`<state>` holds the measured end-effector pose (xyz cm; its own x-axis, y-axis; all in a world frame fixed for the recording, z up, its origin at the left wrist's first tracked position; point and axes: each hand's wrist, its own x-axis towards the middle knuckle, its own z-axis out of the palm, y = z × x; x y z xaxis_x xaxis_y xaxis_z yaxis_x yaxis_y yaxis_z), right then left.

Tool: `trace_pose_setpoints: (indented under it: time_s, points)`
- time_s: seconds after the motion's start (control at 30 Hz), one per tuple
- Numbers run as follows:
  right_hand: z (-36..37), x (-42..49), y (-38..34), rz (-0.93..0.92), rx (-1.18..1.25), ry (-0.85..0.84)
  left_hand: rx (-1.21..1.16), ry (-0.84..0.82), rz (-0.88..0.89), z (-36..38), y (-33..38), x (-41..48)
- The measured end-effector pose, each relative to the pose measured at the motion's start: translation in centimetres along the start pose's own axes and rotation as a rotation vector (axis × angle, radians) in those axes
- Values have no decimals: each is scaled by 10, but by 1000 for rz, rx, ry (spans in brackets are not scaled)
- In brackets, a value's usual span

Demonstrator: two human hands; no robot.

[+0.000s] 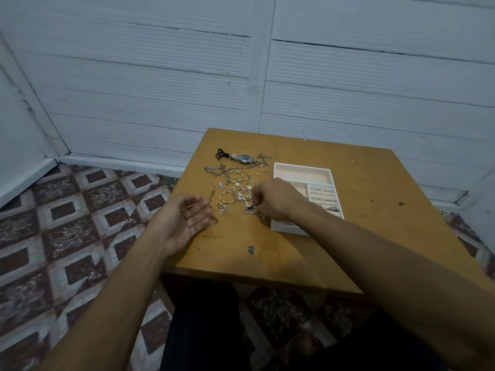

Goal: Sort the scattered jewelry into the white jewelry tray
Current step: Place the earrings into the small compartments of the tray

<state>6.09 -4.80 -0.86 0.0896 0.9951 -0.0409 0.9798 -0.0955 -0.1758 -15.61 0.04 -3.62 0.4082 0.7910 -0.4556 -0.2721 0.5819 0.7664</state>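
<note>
Left hand [184, 223]: palm up at the table's left edge, fingers straight and relaxed, holding nothing; forearm reaching in from lower left.
Right hand [273, 200]: knuckles up, fingers curled down, fingertips pinched onto the dark-stoned piece [251, 209]; forearm crossing the near right corner of the tray.
Scattered jewelry [235, 188]: spread on the table between the two hands and beyond them, just left of the tray; mostly hoops, chains and small flower-shaped pieces, many too small to tell apart.
Watch [243, 158]: at the far end of the pile, lying flat, face up.
Black loop [221, 153]: just left of the watch, touching its band.
Chain [217, 168]: heavy links, coiled near the far left of the pile.
White jewelry tray [302, 165]: right of the pile, partly hidden by the right hand and wrist; wide far compartment bare.
Rings [322, 196]: lined up in the slotted right-hand section of the tray.
Table [361, 223]: orange-brown wood, scuffed, with a hash mark [250, 250] drawn near the front.
Floor [80, 210]: patterned red-brown and pale tiles.
Wall [160, 76]: white ribbed boards behind the table.
</note>
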Motion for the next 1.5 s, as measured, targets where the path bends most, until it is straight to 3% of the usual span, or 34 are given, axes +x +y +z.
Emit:
trace_pose_setpoints:
  time_s: [0.47,0.57,0.7,0.93,1.17,1.5]
  points:
    - [13,6,3,-99,-184,-103,116,1,54,23,-10,1]
    - [7,2,4,-71,-40,-86,257,40,152,35,-12,3]
    - [-14,-5,5,-66,161,-74,625,48,326,48,-18,3]
    - [-31,-9,10,-69,361,7,788,37,439,68,-22,3]
    - [-48,-13,10,-2,630,41,787,18,487,79,-19,6]
    - [-78,-22,9,22,807,-11,687,-14,445,91,-22,4]
